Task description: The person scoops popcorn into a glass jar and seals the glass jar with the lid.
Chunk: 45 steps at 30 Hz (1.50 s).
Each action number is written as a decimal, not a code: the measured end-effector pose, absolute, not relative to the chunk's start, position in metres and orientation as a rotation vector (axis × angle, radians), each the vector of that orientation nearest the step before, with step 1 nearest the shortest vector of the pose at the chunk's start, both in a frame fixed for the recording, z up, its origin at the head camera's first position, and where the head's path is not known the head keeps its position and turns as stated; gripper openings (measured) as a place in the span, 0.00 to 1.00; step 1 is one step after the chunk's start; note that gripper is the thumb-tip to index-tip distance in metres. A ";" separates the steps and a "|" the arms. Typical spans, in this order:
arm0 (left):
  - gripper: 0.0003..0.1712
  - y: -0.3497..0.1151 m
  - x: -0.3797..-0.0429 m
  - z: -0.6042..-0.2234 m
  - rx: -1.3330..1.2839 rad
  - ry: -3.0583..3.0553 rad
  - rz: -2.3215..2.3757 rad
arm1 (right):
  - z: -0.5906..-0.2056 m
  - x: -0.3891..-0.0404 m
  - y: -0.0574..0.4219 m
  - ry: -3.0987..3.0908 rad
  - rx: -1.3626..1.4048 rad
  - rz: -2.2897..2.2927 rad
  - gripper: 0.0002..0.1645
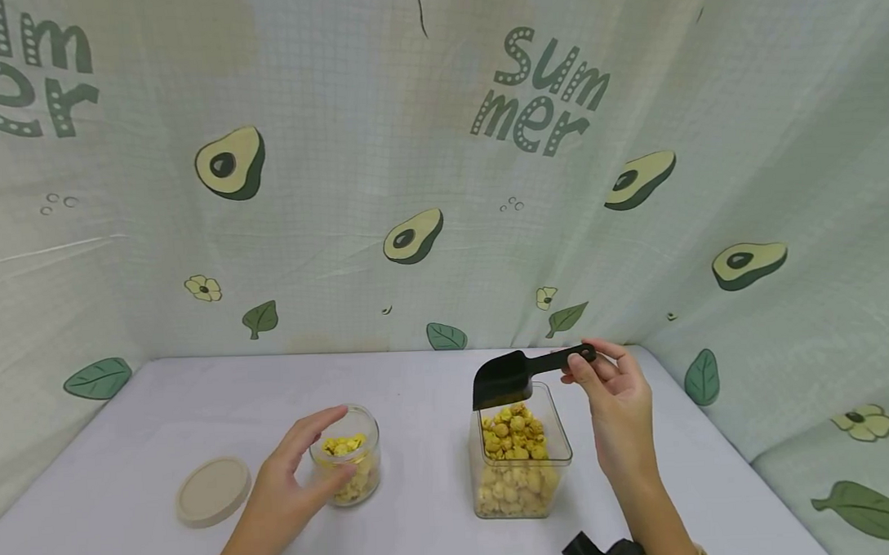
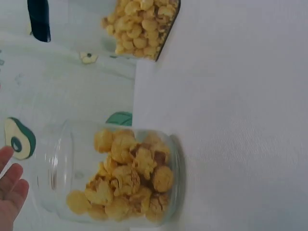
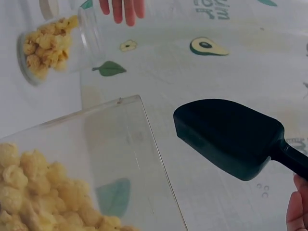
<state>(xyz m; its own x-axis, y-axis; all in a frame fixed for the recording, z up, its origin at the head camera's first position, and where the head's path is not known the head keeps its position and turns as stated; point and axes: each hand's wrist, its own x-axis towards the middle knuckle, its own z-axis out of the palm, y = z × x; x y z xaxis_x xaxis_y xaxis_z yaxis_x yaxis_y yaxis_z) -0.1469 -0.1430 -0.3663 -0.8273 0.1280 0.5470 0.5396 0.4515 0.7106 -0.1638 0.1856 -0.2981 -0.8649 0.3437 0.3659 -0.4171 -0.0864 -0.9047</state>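
My right hand (image 1: pixel 616 387) pinches the end of a black scoop's handle. The scoop (image 1: pixel 503 378) hangs over a clear square container (image 1: pixel 555 461) part filled with caramel popcorn (image 1: pixel 510 435); in the right wrist view the scoop (image 3: pixel 226 134) is beyond the container's rim. My left hand (image 1: pixel 298 469) reaches toward a round glass jar (image 1: pixel 370 469), thumb and fingers spread at its near side. Popcorn (image 2: pixel 127 178) fills much of the jar, which stands upright. In the left wrist view, the left fingertips (image 2: pixel 13 180) show beside the jar's mouth, apart from the glass.
A round beige lid (image 1: pixel 213 491) lies flat on the white table (image 1: pixel 413 425), left of the jar. Behind the table hangs a pale curtain (image 1: pixel 324 192) printed with avocados and leaves. A black strap mount (image 1: pixel 604 551) sits by the right wrist.
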 end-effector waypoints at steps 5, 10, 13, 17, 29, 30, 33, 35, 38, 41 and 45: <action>0.34 -0.121 -0.146 -0.365 -0.591 -2.328 -1.344 | -0.299 -0.163 0.192 -1.721 0.019 1.907 0.16; 0.31 -0.098 -0.149 -0.367 -0.697 -2.306 -1.402 | -0.299 -0.160 0.198 -1.796 0.011 1.724 0.17; 0.30 -0.085 -0.151 -0.369 -0.771 -2.282 -1.458 | -0.300 -0.157 0.200 -1.854 0.023 1.593 0.19; 0.30 -0.070 -0.156 -0.372 -0.791 -2.308 -1.612 | -0.301 -0.155 0.200 -1.889 0.083 1.436 0.21; 0.35 -0.039 -0.168 -0.377 -0.799 -2.352 -1.969 | -0.314 -0.155 0.197 -1.970 0.339 1.011 0.21; 0.35 -0.036 -0.169 -0.378 -0.798 -2.355 -1.986 | -0.315 -0.155 0.196 -1.978 0.345 0.977 0.22; 0.37 -0.031 -0.172 -0.380 -0.787 -2.357 -2.026 | -0.320 -0.156 0.192 -1.966 0.369 0.897 0.23; 0.37 -0.028 -0.174 -0.381 -0.771 -2.360 -2.051 | -0.323 -0.157 0.191 -1.947 0.391 0.859 0.25; 0.37 -0.025 -0.175 -0.383 -0.754 -2.359 -2.080 | -0.328 -0.159 0.190 -1.939 0.401 0.812 0.27; 0.37 -0.022 -0.176 -0.385 -0.746 -2.357 -2.103 | -0.332 -0.159 0.189 -1.945 0.418 0.774 0.28; 0.37 -0.020 -0.176 -0.385 -0.732 -2.365 -2.108 | -0.335 -0.160 0.187 -1.955 0.454 0.745 0.27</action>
<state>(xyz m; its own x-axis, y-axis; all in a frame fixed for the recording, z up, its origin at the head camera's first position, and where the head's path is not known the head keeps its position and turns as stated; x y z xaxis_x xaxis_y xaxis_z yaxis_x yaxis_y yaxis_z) -0.1765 -0.0199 -0.3854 -0.8929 0.3977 0.2111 0.2552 0.0607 0.9650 -0.1600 0.1866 -0.3351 -0.4708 -0.0051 0.8822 -0.5908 0.7444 -0.3110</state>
